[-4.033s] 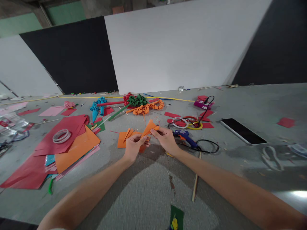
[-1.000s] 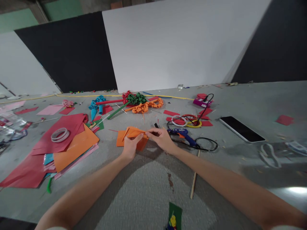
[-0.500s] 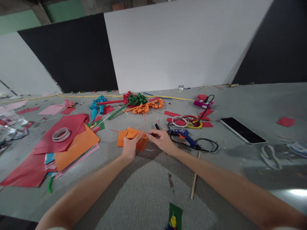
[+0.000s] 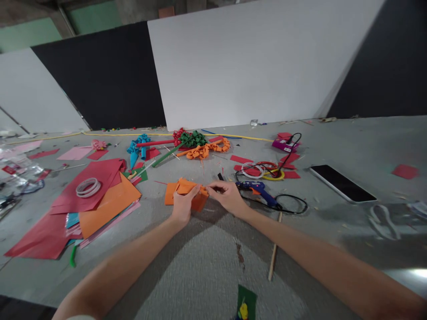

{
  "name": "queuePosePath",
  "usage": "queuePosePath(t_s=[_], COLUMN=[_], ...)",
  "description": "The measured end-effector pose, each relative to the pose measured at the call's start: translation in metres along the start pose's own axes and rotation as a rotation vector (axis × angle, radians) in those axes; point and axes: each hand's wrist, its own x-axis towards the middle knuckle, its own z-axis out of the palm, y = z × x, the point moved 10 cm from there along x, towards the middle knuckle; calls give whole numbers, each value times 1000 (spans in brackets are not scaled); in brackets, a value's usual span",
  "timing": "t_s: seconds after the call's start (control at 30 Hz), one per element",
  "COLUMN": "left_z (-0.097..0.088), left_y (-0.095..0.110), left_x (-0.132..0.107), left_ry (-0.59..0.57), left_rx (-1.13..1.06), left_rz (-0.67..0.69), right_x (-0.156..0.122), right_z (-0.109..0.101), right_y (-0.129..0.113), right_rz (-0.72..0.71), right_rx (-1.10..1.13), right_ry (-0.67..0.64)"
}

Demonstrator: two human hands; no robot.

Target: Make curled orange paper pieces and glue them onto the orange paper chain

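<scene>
My left hand (image 4: 182,204) pinches a folded piece of orange paper (image 4: 187,186) in front of me, its thumb pressed on the paper's face. At the paper's right edge, the closed fingertips of my right hand (image 4: 227,196) grip a small curled orange part. A square orange sheet (image 4: 169,194) lies under and to the left of the held piece. Just right of my right hand rests a blue glue gun (image 4: 258,190) with a black cord. Behind the hands lie orange paper curls (image 4: 199,152) and a green paper flower (image 4: 191,139) on a green stem.
On the left, red sheets (image 4: 71,191) lie under a roll of tape (image 4: 88,187), beside an orange sheet (image 4: 110,206). To the right are a phone (image 4: 343,183), a purple power strip (image 4: 285,145) and coiled wires (image 4: 274,174). A wooden stick (image 4: 274,251) lies beneath my right forearm.
The whole view has shifted slightly, so things appear a little further right. Both hands keep the same grip on the orange paper, with only tiny finger movement.
</scene>
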Motion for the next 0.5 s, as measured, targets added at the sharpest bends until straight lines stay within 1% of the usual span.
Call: queuePosePath(t_s=[0.17, 0.37, 0.5], left_z=[-1, -3, -2], left_y=[1, 0, -2], left_x=[-3, -1, 0], left_ry=[28, 15, -17], left_rx=[25, 70, 115], left_rz=[1, 19, 20], right_x=[-1, 0, 0], right_z=[-2, 3, 5], right_y=[-4, -2, -1], right_rz=[-17, 20, 15], right_rx=[3, 10, -9], right_ry=[30, -31, -55])
